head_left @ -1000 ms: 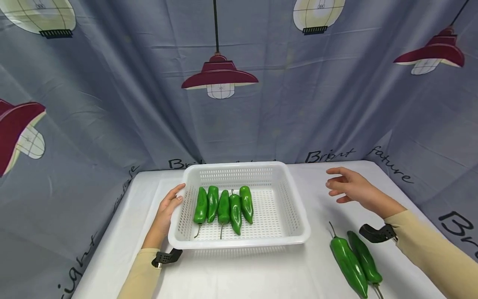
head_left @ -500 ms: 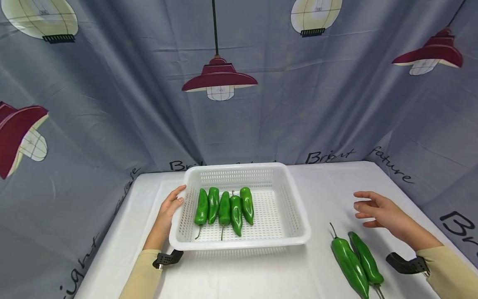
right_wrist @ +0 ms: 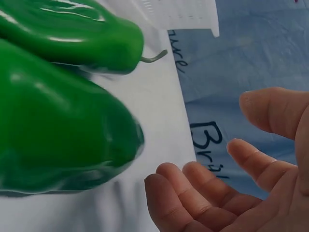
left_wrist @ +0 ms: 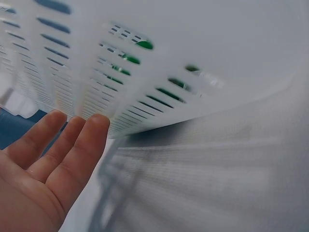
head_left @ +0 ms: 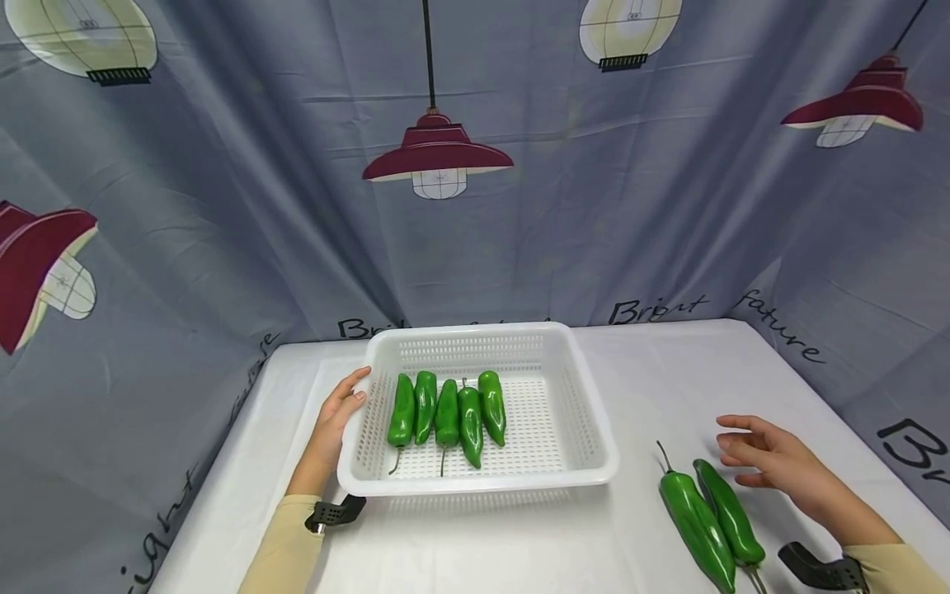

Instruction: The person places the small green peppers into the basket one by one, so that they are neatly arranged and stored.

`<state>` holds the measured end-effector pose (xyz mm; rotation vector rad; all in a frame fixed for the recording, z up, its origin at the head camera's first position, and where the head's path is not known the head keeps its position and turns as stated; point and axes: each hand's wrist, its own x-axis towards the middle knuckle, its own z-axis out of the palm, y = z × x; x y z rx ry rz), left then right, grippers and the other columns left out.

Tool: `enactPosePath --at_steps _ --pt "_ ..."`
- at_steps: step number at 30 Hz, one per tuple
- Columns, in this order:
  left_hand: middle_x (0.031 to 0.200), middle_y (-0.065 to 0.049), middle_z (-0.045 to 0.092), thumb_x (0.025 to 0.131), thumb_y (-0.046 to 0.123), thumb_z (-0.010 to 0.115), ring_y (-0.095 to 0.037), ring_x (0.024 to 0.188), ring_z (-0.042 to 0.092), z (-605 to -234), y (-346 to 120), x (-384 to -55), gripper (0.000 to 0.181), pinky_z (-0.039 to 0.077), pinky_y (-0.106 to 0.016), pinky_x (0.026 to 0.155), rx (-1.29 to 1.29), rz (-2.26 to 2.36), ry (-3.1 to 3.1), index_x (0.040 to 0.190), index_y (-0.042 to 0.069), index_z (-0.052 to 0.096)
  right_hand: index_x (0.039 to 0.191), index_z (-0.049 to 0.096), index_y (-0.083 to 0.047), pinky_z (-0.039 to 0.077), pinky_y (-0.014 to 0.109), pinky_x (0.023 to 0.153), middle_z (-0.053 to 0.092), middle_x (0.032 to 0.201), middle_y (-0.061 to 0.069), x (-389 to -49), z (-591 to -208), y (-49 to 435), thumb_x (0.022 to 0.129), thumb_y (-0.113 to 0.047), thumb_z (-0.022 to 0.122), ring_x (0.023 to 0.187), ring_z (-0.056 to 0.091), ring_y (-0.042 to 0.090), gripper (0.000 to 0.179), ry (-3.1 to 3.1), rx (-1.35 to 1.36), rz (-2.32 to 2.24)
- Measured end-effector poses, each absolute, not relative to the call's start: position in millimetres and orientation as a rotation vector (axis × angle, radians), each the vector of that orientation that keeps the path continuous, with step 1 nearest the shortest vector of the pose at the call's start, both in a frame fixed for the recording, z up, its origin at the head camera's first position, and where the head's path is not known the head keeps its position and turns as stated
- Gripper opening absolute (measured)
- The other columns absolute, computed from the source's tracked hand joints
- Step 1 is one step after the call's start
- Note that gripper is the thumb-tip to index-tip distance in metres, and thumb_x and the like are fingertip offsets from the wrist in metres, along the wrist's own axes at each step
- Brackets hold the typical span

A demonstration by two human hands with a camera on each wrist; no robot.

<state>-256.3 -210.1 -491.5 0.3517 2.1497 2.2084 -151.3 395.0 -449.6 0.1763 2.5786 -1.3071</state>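
A white perforated plastic basket (head_left: pixel 545 478) stands on the table, with several green chili peppers (head_left: pixel 445 417) side by side in its left and middle part. My left hand (head_left: pixel 330 425) rests against the basket's left side. In the left wrist view its fingers (left_wrist: pixel 79 159) are extended beside the outer wall, with nothing between them. To the right of the basket lie two more green peppers, a larger one (head_left: pixel 696 528) and a slimmer one (head_left: pixel 730 516). My right hand (head_left: pixel 779 466) hovers just right of these two, fingers loosely bent and holding nothing.
A white cloth covers the table (head_left: pixel 519 553). Behind and around it hangs a blue-grey curtain (head_left: pixel 297 206) printed with lamps and lettering. A black strap (head_left: pixel 336 512) is on the left wrist, another (head_left: pixel 820 568) on the right.
My right hand has moved right and toward me, down to beside the two loose peppers. The left hand, the basket and the peppers stay where they were.
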Motion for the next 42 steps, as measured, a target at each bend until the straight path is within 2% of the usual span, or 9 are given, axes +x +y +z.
enactPosePath --at_steps 4,14,18,21,25,28,35,42 --pt "0.158 -0.025 0.032 0.109 0.018 0.038 0.000 0.116 0.059 -491 -209 -256 0.050 0.057 -0.022 0.092 0.346 2.198 2.160 0.157 0.005 0.029 0.150 0.029 0.013 0.063 0.037 0.081 0.046 0.145 0.041 -144 -458 396 0.106 -0.031 0.054 0.092 0.065 -0.005 0.066 2.562 0.222 -1.321" --pt "0.160 -0.024 0.032 0.109 0.020 0.039 -0.001 0.117 0.058 -491 -209 -256 0.049 0.056 -0.022 0.093 0.311 2.199 2.170 0.156 0.008 0.032 0.151 0.030 0.010 0.063 0.041 0.084 0.047 0.144 0.039 -133 -473 396 0.103 -0.028 0.059 0.099 0.067 0.006 0.068 2.508 0.266 -1.295" --pt "0.160 -0.023 0.032 0.109 0.020 0.039 0.000 0.117 0.058 -491 -209 -256 0.050 0.056 -0.022 0.093 0.306 2.202 2.160 0.157 0.008 0.031 0.150 0.033 0.010 0.063 0.039 0.081 0.048 0.143 0.039 -130 -475 394 0.102 -0.026 0.062 0.108 0.067 0.021 0.067 2.522 0.218 -1.256" --pt "0.160 -0.021 0.033 0.109 0.020 0.039 0.001 0.117 0.058 -492 -210 -257 0.050 0.056 -0.022 0.093 0.295 2.193 2.163 0.157 0.009 0.031 0.149 0.036 0.010 0.062 0.035 0.076 0.048 0.143 0.039 -128 -475 393 0.100 -0.023 0.065 0.109 0.067 0.025 0.066 2.553 0.158 -1.226" --pt "0.160 -0.021 0.033 0.109 0.020 0.039 0.001 0.117 0.058 -492 -209 -257 0.050 0.056 -0.022 0.093 0.280 2.192 2.167 0.157 0.009 0.031 0.145 0.041 0.012 0.060 0.031 0.070 0.050 0.141 0.040 -125 -478 393 0.098 -0.018 0.067 0.100 0.064 0.003 0.062 2.570 0.023 -1.235" --pt "0.161 -0.022 0.032 0.109 0.020 0.039 0.002 0.117 0.058 -491 -208 -256 0.050 0.056 -0.022 0.093 0.287 2.195 2.163 0.157 0.009 0.031 0.142 0.044 0.014 0.060 0.031 0.068 0.051 0.138 0.041 -124 -480 392 0.097 -0.017 0.067 0.093 0.061 -0.007 0.059 2.550 -0.061 -1.253" --pt "0.162 -0.023 0.031 0.109 0.020 0.039 0.002 0.118 0.058 -490 -208 -256 0.050 0.056 -0.022 0.093 0.313 2.194 2.158 0.157 0.008 0.030 0.140 0.049 0.012 0.055 0.029 0.063 0.054 0.134 0.041 -128 -481 386 0.096 -0.019 0.069 0.089 0.061 0.003 0.057 2.553 -0.104 -1.224" --pt "0.161 -0.023 0.030 0.109 0.018 0.039 0.002 0.118 0.059 -492 -210 -257 0.050 0.056 -0.022 0.094 0.335 2.212 2.139 0.157 0.007 0.029 0.136 0.056 0.009 0.055 0.025 0.066 0.056 0.133 0.038 -132 -480 379 0.094 -0.019 0.072 0.091 0.064 0.022 0.053 2.613 -0.104 -1.114"
